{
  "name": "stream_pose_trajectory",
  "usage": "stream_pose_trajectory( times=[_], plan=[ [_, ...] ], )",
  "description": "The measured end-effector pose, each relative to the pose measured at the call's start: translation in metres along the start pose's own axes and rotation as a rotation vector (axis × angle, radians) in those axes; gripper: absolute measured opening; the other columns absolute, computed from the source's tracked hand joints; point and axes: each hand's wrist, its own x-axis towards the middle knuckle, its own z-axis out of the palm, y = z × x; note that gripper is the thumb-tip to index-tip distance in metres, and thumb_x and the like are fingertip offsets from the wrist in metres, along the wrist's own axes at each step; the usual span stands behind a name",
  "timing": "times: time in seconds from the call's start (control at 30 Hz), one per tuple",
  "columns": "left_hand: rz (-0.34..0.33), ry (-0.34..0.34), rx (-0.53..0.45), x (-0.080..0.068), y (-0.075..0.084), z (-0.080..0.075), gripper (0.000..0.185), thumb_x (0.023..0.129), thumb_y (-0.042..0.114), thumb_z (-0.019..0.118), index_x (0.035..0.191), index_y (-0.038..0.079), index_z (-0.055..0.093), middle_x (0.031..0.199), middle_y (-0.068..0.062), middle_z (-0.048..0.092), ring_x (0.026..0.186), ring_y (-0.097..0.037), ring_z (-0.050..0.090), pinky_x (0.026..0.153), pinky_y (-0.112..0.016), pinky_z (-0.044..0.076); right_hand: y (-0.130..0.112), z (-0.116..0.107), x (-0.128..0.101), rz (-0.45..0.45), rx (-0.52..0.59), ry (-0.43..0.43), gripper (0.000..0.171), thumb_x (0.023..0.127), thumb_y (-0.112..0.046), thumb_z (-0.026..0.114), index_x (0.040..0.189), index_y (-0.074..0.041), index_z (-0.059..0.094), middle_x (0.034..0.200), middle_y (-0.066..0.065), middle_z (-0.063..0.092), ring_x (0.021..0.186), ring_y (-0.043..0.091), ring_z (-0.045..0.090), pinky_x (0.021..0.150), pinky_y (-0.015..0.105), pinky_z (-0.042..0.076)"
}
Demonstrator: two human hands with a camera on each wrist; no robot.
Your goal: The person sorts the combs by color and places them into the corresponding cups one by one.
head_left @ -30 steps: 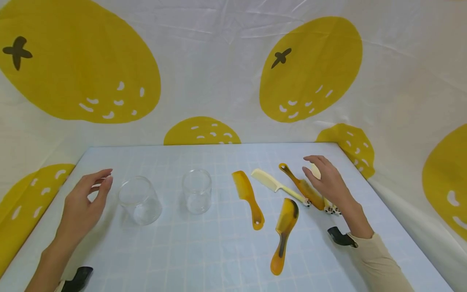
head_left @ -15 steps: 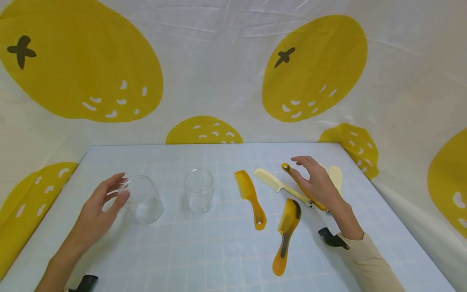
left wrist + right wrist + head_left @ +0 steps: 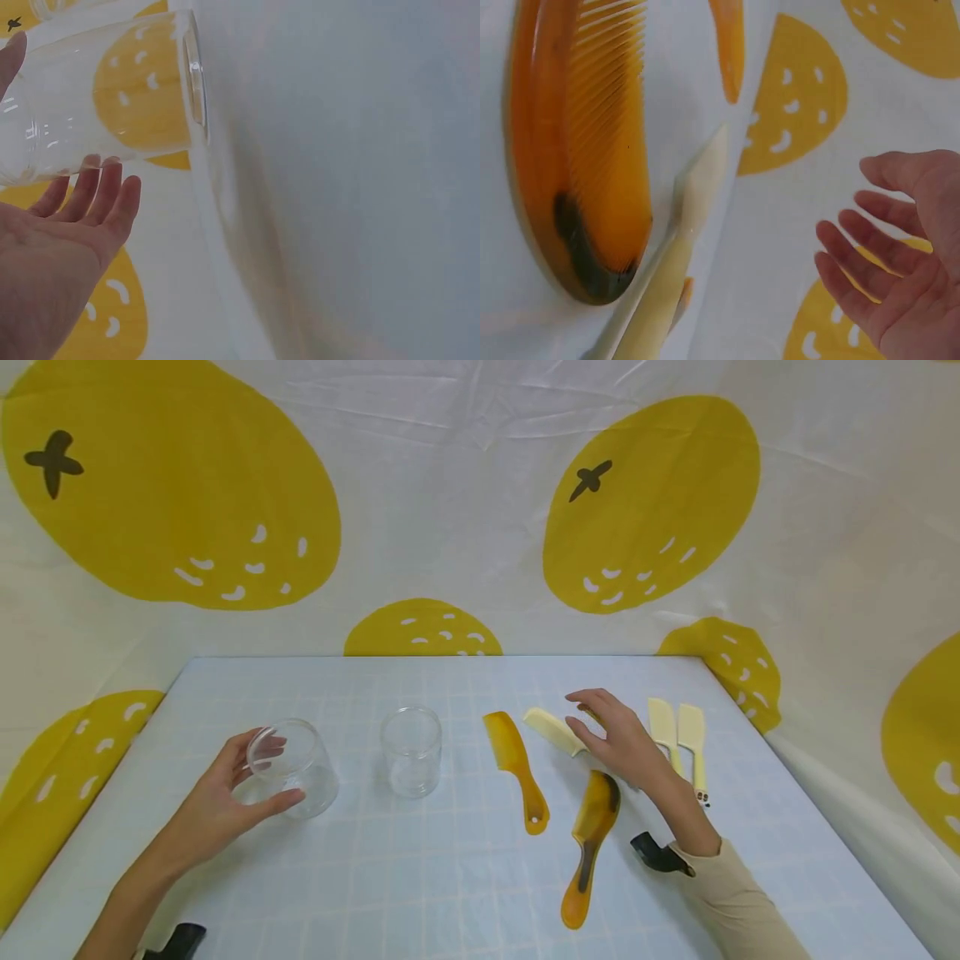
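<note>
A beige sleeve [image 3: 738,902] covers the right arm; black wrist mounts [image 3: 656,853] sit on both.

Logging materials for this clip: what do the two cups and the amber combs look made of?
Both cups look like clear glass or hard plastic: the cloth shows through. The amber combs look like glossy translucent plastic, perhaps imitation horn.

My right hand [image 3: 618,745] covers the handle end of the cream comb [image 3: 547,727] and most of an amber comb behind it. In the left wrist view the glass [image 3: 105,97] is cut by the top and left edges.
</note>
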Motion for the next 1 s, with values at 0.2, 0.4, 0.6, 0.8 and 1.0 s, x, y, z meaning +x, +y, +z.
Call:
stream_pose_trajectory(
  times=[0.2, 0.4, 0.6, 0.8, 1.0],
  plan=[
    [0.066, -0.001, 0.031, 0.003, -0.005, -0.001, 0.074, 0.088, 0.027, 0.084, 0.145, 0.011, 0.040, 0.140, -0.014, 0.052, 0.122, -0.001, 0.046, 0.089, 0.003, 0.030, -0.010, 0.009, 0.006, 0.047, 0.024, -0.067, 0.035, 0.099, -0.013, 0.070, 0.131, -0.003, 0.063, 0.128, 0.015, 0.064, 0.111, 0.035, 0.063, 0.095, 0.053, 0.055],
    [0.087, -0.087, 0.037, 0.011, -0.007, -0.012, 0.063, 0.088, 0.024, 0.084, 0.133, 0.010, 0.042, 0.138, -0.013, 0.053, 0.118, 0.001, 0.047, 0.089, 0.002, 0.033, -0.016, 0.017, 0.012, 0.041, 0.039, -0.089, 0.034, 0.100, -0.015, 0.069, 0.130, 0.000, 0.064, 0.126, 0.016, 0.065, 0.110, 0.037, 0.063, 0.095, 0.053, 0.054],
    [0.126, -0.138, 0.014, 0.018, -0.009, -0.018, 0.058, 0.088, 0.018, 0.084, 0.128, 0.010, 0.043, 0.135, -0.014, 0.054, 0.117, -0.001, 0.051, 0.092, 0.000, 0.037, -0.023, 0.021, 0.017, 0.032, 0.046, -0.109, 0.033, 0.101, -0.019, 0.068, 0.129, -0.002, 0.065, 0.124, 0.015, 0.066, 0.109, 0.034, 0.063, 0.095, 0.052, 0.051],
    [0.170, -0.142, 0.012, 0.026, -0.011, -0.016, 0.058, 0.087, 0.016, 0.085, 0.128, 0.010, 0.044, 0.133, -0.016, 0.054, 0.116, -0.001, 0.053, 0.093, -0.001, 0.038, -0.027, 0.022, 0.020, 0.036, 0.049, -0.137, 0.034, 0.101, -0.019, 0.068, 0.129, 0.000, 0.066, 0.125, 0.015, 0.068, 0.109, 0.031, 0.065, 0.092, 0.049, 0.055],
    [0.196, -0.151, -0.002, 0.033, -0.010, -0.015, 0.060, 0.086, 0.013, 0.084, 0.130, 0.008, 0.044, 0.133, -0.017, 0.054, 0.117, 0.000, 0.053, 0.093, -0.001, 0.038, -0.032, 0.024, 0.024, 0.083, 0.078, -0.223, 0.037, 0.102, -0.020, 0.067, 0.130, 0.003, 0.063, 0.126, 0.018, 0.067, 0.104, 0.031, 0.067, 0.091, 0.049, 0.057]
  ],
)
